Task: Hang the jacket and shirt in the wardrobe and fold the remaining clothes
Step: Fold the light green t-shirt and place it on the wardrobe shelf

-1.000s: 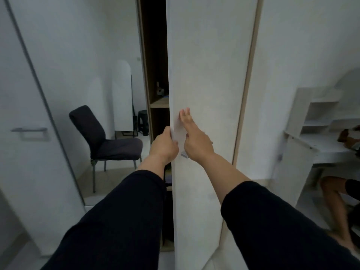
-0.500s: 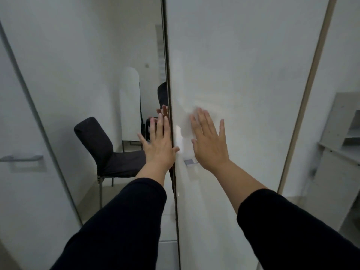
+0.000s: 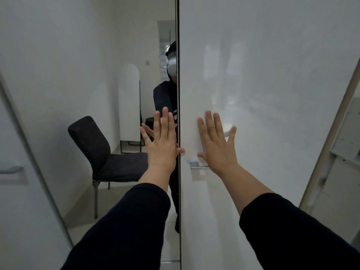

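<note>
My left hand [image 3: 162, 142] lies flat with its fingers straight and spread, palm against the tall mirrored panel [image 3: 87, 75] that fills the left half of the frame; its thumb reaches across the dark vertical seam at the centre; my right hand [image 3: 217, 147] is just as flat and open, fingers fanned, pressed on the glossy white wardrobe door [image 3: 263, 84] to the right of that seam; neither hand grips anything. Just below and left of my right palm sits the small silver metal door handle [image 3: 195, 165], partly covered by the heel of that hand. Both forearms come up from the bottom of the frame in dark long sleeves [image 3: 126, 227].

The jacket, the shirt and the other clothes are not visible anywhere; only the closed front of the wardrobe shows.

In the mirror, left of centre, a dark fabric chair with thin metal legs [image 3: 101, 152] stands on a pale floor; behind it, a white arched panel [image 3: 129, 102] leans at a wall; beside the seam is the reflection of a person in dark clothes. At the far right edge there is a pale wooden frame strip [image 3: 329, 133], with part of a white shelf unit [image 3: 346, 149] beyond it.
</note>
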Demonstrator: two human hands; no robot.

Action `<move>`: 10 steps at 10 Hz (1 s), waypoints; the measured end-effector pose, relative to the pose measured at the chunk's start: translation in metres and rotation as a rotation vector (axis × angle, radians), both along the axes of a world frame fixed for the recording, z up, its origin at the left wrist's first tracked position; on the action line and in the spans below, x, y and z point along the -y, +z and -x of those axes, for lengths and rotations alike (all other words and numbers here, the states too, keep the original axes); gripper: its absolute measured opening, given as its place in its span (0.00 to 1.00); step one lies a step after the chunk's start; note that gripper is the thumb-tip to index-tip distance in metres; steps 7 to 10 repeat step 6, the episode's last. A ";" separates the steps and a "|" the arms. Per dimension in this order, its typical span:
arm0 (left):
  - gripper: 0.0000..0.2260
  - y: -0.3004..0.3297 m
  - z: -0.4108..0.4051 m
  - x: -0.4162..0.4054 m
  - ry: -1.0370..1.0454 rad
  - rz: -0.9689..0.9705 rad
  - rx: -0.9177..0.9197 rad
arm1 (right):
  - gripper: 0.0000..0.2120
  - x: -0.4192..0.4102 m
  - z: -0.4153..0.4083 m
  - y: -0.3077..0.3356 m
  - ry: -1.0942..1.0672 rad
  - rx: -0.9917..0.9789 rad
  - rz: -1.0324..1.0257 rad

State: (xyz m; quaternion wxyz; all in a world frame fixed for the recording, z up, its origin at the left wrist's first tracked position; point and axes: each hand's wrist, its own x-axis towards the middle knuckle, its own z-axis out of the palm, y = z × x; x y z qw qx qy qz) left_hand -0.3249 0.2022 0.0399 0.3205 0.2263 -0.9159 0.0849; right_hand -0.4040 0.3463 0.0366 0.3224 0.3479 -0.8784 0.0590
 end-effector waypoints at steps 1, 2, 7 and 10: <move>0.53 0.000 0.002 -0.002 0.013 -0.016 -0.007 | 0.55 0.003 0.003 0.001 -0.002 0.000 0.004; 0.53 0.004 -0.002 -0.004 0.028 -0.009 0.029 | 0.54 0.000 0.000 0.001 -0.015 -0.005 -0.022; 0.43 -0.103 -0.084 -0.033 -0.147 -0.062 -0.123 | 0.32 -0.079 -0.083 -0.104 0.315 0.095 0.218; 0.43 -0.103 -0.084 -0.033 -0.147 -0.062 -0.123 | 0.32 -0.079 -0.083 -0.104 0.315 0.095 0.218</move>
